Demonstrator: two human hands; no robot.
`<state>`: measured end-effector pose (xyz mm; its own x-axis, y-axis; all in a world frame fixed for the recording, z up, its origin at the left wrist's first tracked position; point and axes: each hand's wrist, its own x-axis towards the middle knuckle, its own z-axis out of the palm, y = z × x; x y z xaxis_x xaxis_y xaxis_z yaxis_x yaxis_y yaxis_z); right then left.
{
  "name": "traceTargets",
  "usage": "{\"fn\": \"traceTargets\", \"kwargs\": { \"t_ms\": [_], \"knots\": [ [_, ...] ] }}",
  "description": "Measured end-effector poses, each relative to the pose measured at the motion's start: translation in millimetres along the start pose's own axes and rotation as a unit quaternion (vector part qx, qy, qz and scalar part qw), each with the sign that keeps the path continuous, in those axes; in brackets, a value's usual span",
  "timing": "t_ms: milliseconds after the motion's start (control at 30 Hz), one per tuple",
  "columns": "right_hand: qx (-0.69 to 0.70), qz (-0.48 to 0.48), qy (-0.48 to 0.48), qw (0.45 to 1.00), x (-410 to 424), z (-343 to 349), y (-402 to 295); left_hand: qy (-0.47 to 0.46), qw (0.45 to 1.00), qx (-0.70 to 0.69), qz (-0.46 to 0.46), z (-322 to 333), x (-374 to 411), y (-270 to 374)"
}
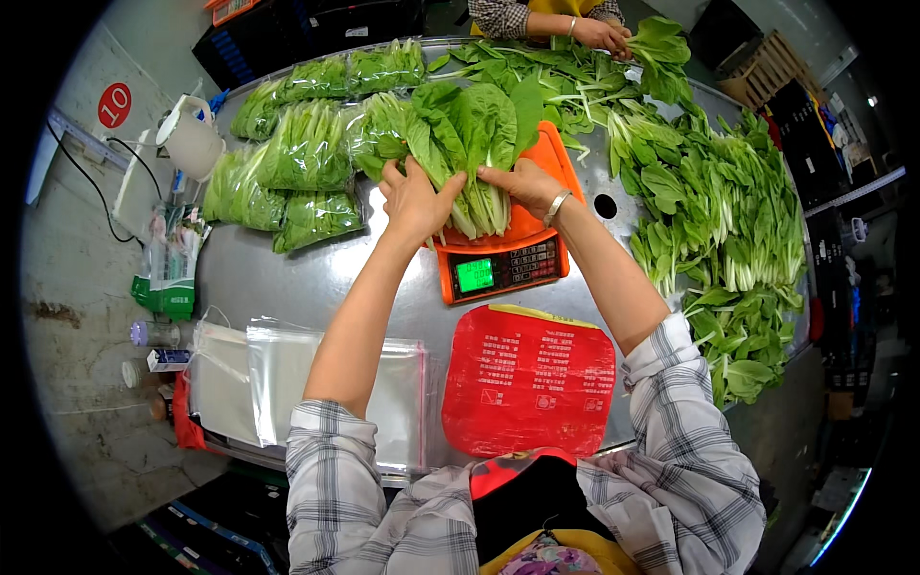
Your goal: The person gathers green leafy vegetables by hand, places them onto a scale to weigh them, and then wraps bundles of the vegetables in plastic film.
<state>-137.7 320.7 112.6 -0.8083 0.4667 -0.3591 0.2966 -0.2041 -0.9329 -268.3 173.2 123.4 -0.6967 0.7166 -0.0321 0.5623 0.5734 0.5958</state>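
Note:
A loose bunch of leafy greens [471, 129] lies over the orange pan of a digital scale [564, 162], its pale stems toward me. My left hand [420, 201] holds the bunch from the left, thumb against the stems. From the right, my right hand [530, 187] grips it with the thumb across the front; its other fingers are partly hidden. The scale's display [475, 274] glows green beside a dark keypad [534, 263]. Just left of the bunch are several clear bags of greens [309, 147], some touching one another.
Loose greens [719, 194] are heaped along the right side of the metal table [287, 287]. Clear plastic bags [388, 402] and a red printed sheet [528, 381] lie near me. A white jug [190, 140] stands left. Across the table, another person's hands [604, 36] hold greens.

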Motion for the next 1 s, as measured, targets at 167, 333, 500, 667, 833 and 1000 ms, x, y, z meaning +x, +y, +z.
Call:
{"fn": "traceTargets", "kwargs": {
  "t_ms": [167,333,500,667,833,1000],
  "knots": [
    [0.026,-0.028,-0.008,0.999,1.3,0.5,4.3,-0.032,0.998,-0.028,-0.044,-32.7,2.5,-12.2],
    [-0.002,-0.02,0.02,1.0,2.0,-2.6,9.5,-0.076,0.962,-0.249,-0.085,-28.2,-0.7,-44.3],
    [0.058,-0.043,-0.009,0.997,-2.9,3.3,12.0,-0.168,0.929,-0.323,-0.064,-16.4,-0.3,-39.7],
    [0.108,-0.045,-0.038,0.992,-16.8,17.4,-0.1,-0.101,0.994,0.032,-0.014,-16.4,11.2,-5.3],
    [0.262,-0.037,-0.098,0.959,-15.9,17.3,8.4,-0.134,0.907,-0.39,-0.082,-23.1,2.2,2.8],
    [0.346,-0.05,-0.164,0.922,-15.8,13.3,18.8,-0.153,0.841,-0.516,-0.054,-22.8,-3.4,-7.3]
  ]
}}
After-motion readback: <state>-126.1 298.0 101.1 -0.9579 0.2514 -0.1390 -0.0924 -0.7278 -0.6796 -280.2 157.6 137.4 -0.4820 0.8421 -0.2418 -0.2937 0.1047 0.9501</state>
